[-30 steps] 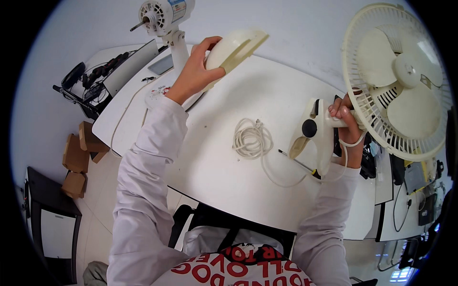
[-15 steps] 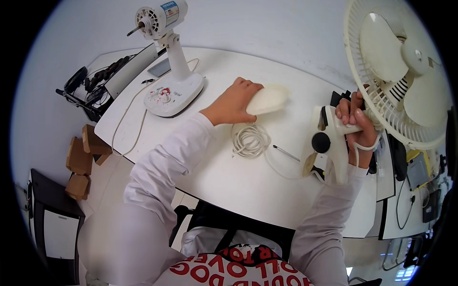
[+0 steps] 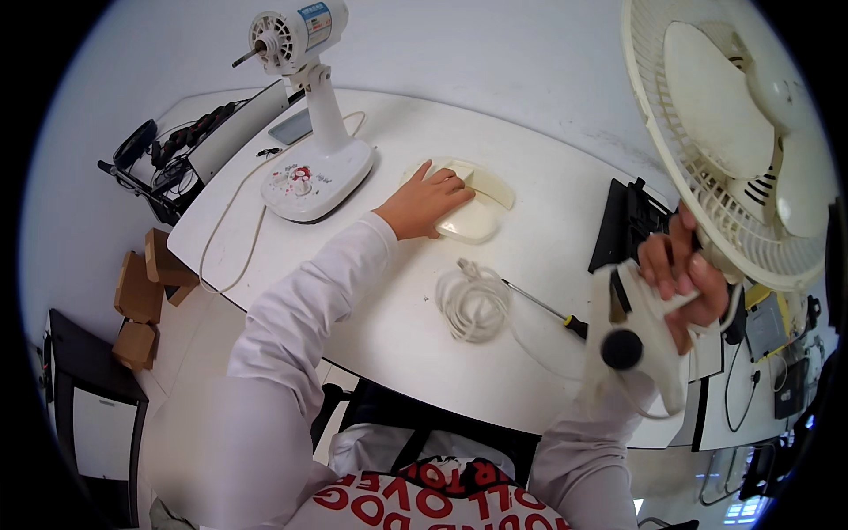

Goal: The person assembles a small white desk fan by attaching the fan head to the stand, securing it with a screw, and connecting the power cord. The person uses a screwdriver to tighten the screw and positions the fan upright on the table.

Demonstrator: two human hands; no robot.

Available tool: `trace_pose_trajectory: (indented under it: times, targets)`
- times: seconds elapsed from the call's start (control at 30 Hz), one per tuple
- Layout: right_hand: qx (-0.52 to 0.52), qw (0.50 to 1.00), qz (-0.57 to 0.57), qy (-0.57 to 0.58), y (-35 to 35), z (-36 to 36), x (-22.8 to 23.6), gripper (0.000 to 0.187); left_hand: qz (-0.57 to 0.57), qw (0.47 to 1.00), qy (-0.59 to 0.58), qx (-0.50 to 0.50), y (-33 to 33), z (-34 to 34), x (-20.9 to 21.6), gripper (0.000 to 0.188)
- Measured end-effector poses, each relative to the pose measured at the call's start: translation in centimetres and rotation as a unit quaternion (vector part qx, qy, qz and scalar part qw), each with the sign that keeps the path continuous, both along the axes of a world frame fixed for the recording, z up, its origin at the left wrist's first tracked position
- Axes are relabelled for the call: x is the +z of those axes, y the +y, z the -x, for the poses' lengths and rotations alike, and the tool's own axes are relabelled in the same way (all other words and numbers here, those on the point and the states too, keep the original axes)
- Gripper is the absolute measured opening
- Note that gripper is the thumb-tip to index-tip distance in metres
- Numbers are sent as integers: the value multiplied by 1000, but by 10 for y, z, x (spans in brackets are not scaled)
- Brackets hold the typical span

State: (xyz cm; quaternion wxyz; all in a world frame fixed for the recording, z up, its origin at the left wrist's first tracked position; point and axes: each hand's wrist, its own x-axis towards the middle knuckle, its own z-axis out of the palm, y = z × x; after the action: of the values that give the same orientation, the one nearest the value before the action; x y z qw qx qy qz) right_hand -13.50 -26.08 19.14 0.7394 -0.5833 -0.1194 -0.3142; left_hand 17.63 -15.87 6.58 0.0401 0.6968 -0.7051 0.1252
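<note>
My right hand (image 3: 685,274) is closed around the neck of a cream clip-on fan (image 3: 751,132), holding it up at the right. Below the fingers hangs its stand (image 3: 627,331), with a round black pad; its cord loops past my wrist. On the table lies a rounded, shallow cream plastic piece (image 3: 473,216). My left hand (image 3: 428,201) rests over its left side, fingers stretched and apart, the thumb partly hidden. A coiled white cord (image 3: 473,305) lies in front, beside a screwdriver (image 3: 539,305) with a yellow and black handle.
A white table fan without cage or blades (image 3: 318,172) stands on the white table (image 3: 389,309) at the far left, near a grey phone-like slab (image 3: 290,129). Black equipment (image 3: 627,221) lies behind my right hand. Cardboard boxes (image 3: 140,296) sit on the floor at the left.
The cream piece has come down flat on the table, and my left fingers have loosened over it. My right hand has moved the clip fan right and nearer. The coil shifted nearer; the screwdriver handle is uncovered.
</note>
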Motion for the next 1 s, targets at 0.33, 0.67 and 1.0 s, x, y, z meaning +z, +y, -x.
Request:
trace_pose_trajectory:
  times: [0.33,0.67,1.0]
  targets:
    - [199,979,50,16,7,29,16,44,71,996,46,-31,24,-12,-22,79]
    - [42,975,19,220,24,-19,58,38,9,983,164,-77,53,14,-2,81]
    - [181,960,84,196,-19,-105,-28,35,202,454,830,-253,53,40,102,69]
